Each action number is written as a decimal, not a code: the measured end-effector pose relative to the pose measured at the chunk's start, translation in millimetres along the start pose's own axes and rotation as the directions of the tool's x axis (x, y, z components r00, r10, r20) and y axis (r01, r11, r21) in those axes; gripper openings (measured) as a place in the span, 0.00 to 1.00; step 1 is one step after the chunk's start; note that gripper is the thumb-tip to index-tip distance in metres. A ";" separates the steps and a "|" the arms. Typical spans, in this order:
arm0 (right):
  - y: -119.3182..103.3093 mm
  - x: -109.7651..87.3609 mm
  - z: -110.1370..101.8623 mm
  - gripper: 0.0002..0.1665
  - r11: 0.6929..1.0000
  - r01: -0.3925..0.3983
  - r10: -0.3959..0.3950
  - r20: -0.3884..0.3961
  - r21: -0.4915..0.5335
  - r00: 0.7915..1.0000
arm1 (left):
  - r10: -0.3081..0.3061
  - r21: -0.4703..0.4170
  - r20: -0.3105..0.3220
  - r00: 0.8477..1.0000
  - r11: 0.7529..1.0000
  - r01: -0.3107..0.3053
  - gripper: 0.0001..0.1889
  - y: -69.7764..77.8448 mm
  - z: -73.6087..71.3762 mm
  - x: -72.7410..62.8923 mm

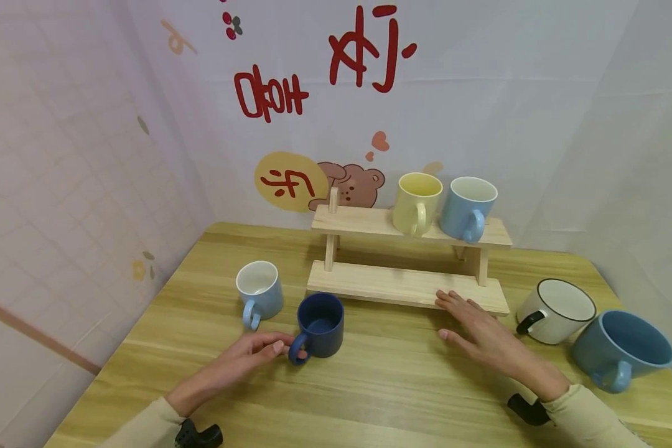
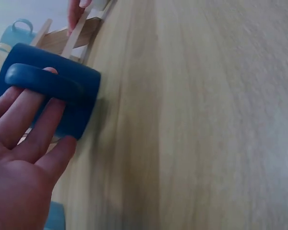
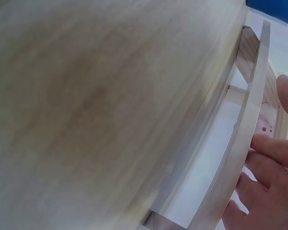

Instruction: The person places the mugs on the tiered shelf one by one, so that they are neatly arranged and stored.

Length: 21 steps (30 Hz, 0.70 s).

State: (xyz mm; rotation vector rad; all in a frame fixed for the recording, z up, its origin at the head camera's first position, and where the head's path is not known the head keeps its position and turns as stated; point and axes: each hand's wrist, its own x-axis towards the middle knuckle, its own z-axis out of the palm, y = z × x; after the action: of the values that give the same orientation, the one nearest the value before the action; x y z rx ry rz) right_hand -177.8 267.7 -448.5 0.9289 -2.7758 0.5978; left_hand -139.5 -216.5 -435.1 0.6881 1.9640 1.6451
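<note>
A dark blue mug (image 1: 327, 326) stands upright on the table in front of the shelf. My left hand (image 1: 252, 354) is at its handle (image 2: 43, 81), with fingers passing through the loop in the left wrist view. The two-tier wooden shelf (image 1: 364, 283) stands behind the mug. My right hand (image 1: 481, 336) reaches to the front edge of its lower board (image 3: 247, 129), palm down with fingers extended, fingertips at the board. No object shows in that hand.
On the shelf's upper board are a yellow mug (image 1: 409, 205) and a light blue mug (image 1: 459, 211). A smaller light blue mug (image 1: 269, 302) stands left of the dark blue one. At the right are a white black-rimmed mug (image 1: 557, 317) and a wide blue mug (image 1: 593, 348).
</note>
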 end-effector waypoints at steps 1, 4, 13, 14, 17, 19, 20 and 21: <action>0.6 -0.2 0.4 0.35 1.000 0.002 -0.002 -0.001 0.003 1.000 | 0.002 -0.015 0.017 1.000 1.000 -0.002 0.21 -1.9 0.9 2.3; 1.9 -0.8 1.1 0.35 1.000 0.007 -0.007 -0.003 0.014 1.000 | 0.005 -0.038 0.045 0.999 0.999 -0.004 0.21 -5.8 3.7 8.2; 2.4 -1.1 -1.5 0.35 0.999 0.031 -0.031 -0.012 0.027 0.999 | 0.013 0.000 0.016 1.000 1.000 -0.013 0.19 -7.5 9.9 18.8; 2.5 -1.2 -1.9 0.36 0.999 0.036 -0.036 -0.018 0.025 0.999 | 0.016 0.007 0.008 1.000 1.000 -0.016 0.19 -7.3 10.8 19.7; 3.3 -1.0 -1.7 0.36 0.998 0.057 -0.056 -0.030 0.019 0.998 | 0.046 0.017 -0.024 0.999 0.999 -0.046 0.16 -8.2 14.2 21.0; 4.0 -1.2 -1.1 0.36 0.997 0.070 -0.070 -0.034 0.015 0.997 | 0.079 0.016 -0.049 0.996 0.997 -0.078 0.15 -9.5 17.0 21.2; 4.3 -1.3 -0.9 0.36 0.997 0.074 -0.074 -0.036 0.011 0.997 | 0.090 0.010 -0.061 0.994 0.996 -0.090 0.16 -10.0 18.4 21.3; 4.5 -1.3 -0.7 0.37 0.997 0.077 -0.077 -0.037 0.010 0.996 | 0.099 -0.001 -0.072 0.992 0.995 -0.100 0.16 -10.4 19.7 21.4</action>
State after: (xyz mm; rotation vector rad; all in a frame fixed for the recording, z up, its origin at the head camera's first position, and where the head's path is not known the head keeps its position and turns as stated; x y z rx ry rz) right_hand -179.5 272.0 -449.6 1.0120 -2.6938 0.6131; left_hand -143.6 -189.4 -449.4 0.7461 2.0049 1.7550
